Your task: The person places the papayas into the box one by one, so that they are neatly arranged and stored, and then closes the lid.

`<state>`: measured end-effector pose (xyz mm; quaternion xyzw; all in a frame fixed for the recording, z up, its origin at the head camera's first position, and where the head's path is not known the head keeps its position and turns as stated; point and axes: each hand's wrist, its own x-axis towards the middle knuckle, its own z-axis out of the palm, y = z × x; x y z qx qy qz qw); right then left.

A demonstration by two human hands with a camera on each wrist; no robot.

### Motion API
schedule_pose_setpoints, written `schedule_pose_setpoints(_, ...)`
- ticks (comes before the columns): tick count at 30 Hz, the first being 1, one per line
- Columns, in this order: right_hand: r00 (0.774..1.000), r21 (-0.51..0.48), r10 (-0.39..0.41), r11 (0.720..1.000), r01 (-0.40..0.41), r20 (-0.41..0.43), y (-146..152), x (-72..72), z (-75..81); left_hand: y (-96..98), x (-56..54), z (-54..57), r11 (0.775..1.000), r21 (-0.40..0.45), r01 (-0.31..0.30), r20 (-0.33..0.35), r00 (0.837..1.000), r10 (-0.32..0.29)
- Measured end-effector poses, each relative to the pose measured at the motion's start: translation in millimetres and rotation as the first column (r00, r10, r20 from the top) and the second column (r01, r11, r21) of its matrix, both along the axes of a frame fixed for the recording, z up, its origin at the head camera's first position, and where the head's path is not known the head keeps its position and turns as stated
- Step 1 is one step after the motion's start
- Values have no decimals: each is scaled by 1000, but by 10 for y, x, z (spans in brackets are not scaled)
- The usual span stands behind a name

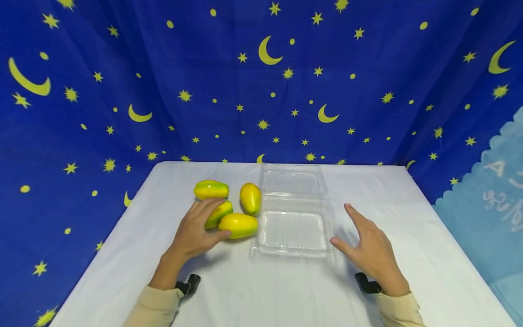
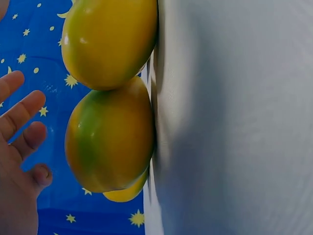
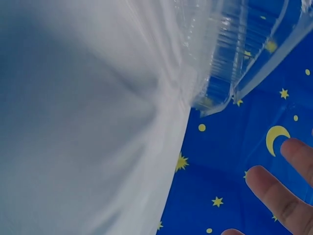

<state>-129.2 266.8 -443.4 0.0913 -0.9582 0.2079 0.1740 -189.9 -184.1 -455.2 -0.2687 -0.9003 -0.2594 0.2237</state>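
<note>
Several yellow-green fruits, shaped like papayas, lie in a group on the left of the table. My left hand [image 1: 198, 230] is over them with thumb and fingers spread; the thumb tip overlaps the nearest fruit [image 1: 239, 226] in the head view. Partly behind the fingers is a greener fruit [image 1: 221, 214]. In the left wrist view, the fingers stand apart from a fruit [image 2: 112, 137]. A clear plastic clamshell box [image 1: 292, 230] lies with its lid folded back, right of the fruits. My right hand [image 1: 372, 249] hovers to the right of the box, fingers apart, holding nothing.
Farther back are one fruit [image 1: 211, 189] at the left and an upright-lying one [image 1: 250, 199] beside the box's lid [image 1: 292, 179]. White cloth covers the table [image 1: 286, 290]. A blue curtain [image 1: 229, 91] with moons and stars hangs behind and at the sides.
</note>
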Motion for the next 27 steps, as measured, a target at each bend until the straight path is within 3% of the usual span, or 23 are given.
schedule_pose_setpoints(11, 999, 38, 35, 999, -36, 14, -112, 14, -125, 13, 19, -88, 999, 42, -19, 103, 995, 14)
schedule_pose_setpoints(21, 997, 147, 68, 986, -73, 37, -205, -18, -150, -8, -18, -104, 1000, 3, -18, 19, 1000, 18)
schedule_pose_setpoints(27, 997, 171, 66, 983, -71, 34, -221, 5, -184, -18, -30, -143, 999, -21, -43, 25, 999, 44)
